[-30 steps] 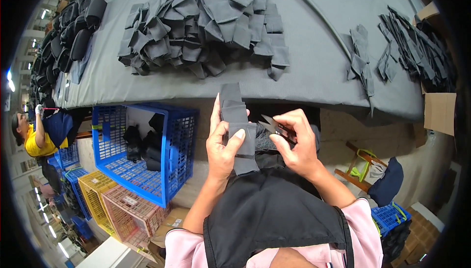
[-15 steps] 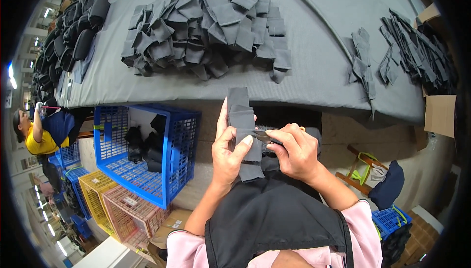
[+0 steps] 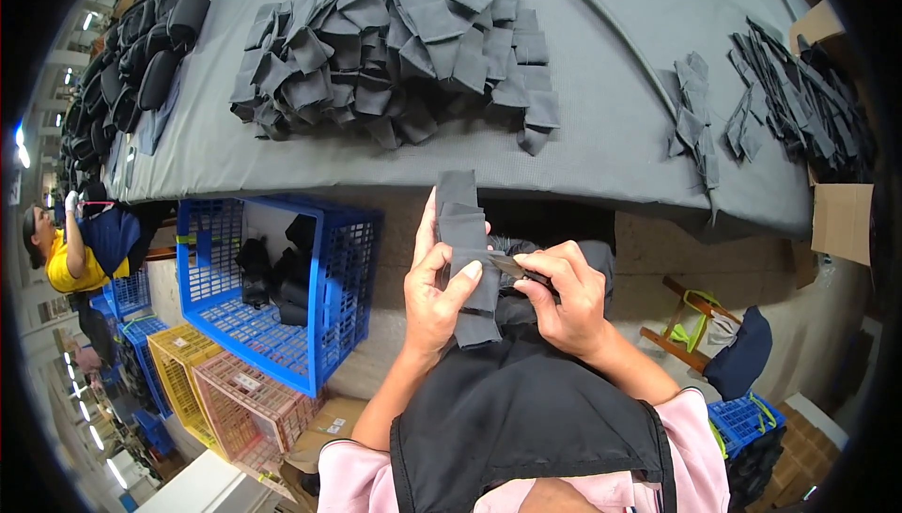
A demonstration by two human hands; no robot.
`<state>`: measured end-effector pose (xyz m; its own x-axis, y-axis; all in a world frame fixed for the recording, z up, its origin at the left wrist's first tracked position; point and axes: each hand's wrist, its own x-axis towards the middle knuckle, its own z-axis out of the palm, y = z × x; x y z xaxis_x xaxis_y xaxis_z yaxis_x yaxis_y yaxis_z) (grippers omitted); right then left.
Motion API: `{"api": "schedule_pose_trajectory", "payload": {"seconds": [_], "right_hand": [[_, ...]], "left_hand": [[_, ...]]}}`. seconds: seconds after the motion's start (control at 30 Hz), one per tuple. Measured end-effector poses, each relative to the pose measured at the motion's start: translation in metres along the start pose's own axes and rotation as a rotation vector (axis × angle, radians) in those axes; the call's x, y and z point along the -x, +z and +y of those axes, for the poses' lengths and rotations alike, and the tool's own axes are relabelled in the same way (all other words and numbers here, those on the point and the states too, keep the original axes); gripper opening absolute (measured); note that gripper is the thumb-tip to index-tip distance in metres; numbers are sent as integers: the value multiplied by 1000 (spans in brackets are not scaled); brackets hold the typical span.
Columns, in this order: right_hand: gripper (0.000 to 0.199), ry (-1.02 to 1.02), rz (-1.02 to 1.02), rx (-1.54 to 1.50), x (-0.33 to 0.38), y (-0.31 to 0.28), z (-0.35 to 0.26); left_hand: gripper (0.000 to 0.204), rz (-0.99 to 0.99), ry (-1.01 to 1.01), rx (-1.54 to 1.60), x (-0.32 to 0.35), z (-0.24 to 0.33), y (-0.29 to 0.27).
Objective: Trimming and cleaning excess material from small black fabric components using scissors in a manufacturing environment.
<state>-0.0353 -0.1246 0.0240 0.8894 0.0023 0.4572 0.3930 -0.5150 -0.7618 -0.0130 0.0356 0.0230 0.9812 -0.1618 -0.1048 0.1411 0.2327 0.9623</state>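
In front of my body, my left hand (image 3: 432, 304) grips a chain of dark grey fabric pieces (image 3: 460, 222), joined in an overlapping row. Its thumb presses on the front of the chain, while the other fingers lie behind it. The chain runs upright, with its lower end over my black apron (image 3: 526, 410). My right hand (image 3: 575, 299) is closed around a pair of small dark thread snips (image 3: 508, 267). Their tips point left at the chain's right edge, close to my left thumb; whether they touch the cloth is hard to make out.
A large heap of similar grey pieces (image 3: 404, 53) lies on the grey-covered table (image 3: 601, 156), with thinner bundles (image 3: 693, 109) farther right. At left stand a blue crate (image 3: 319, 306) holding black items and yellow and pink crates. A person in yellow (image 3: 70, 255) is at far left.
My right hand and the snips have drawn slightly right and down from the chain's edge. My left hand keeps its hold, almost unmoved.
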Motion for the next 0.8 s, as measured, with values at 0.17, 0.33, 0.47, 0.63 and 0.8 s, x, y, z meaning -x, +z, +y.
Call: {"api": "schedule_pose_trajectory", "payload": {"seconds": [0.17, 0.33, 0.47, 0.63, 0.8], "right_hand": [[26, 41, -128, 10, 1, -6, 1], [27, 56, -184, -27, -7, 0, -3], [29, 45, -221, -16, -9, 3, 0], [29, 42, -212, -42, -8, 6, 1], [26, -24, -173, 18, -6, 11, 2]], "left_hand": [[9, 75, -15, 11, 0, -1, 5], [14, 38, 131, -317, 3, -13, -6], [16, 65, 183, -394, 1, -8, -1], [17, 47, 229, -495, 0, -7, -4], [18, 43, 211, -540, 1, -3, -3]]}}
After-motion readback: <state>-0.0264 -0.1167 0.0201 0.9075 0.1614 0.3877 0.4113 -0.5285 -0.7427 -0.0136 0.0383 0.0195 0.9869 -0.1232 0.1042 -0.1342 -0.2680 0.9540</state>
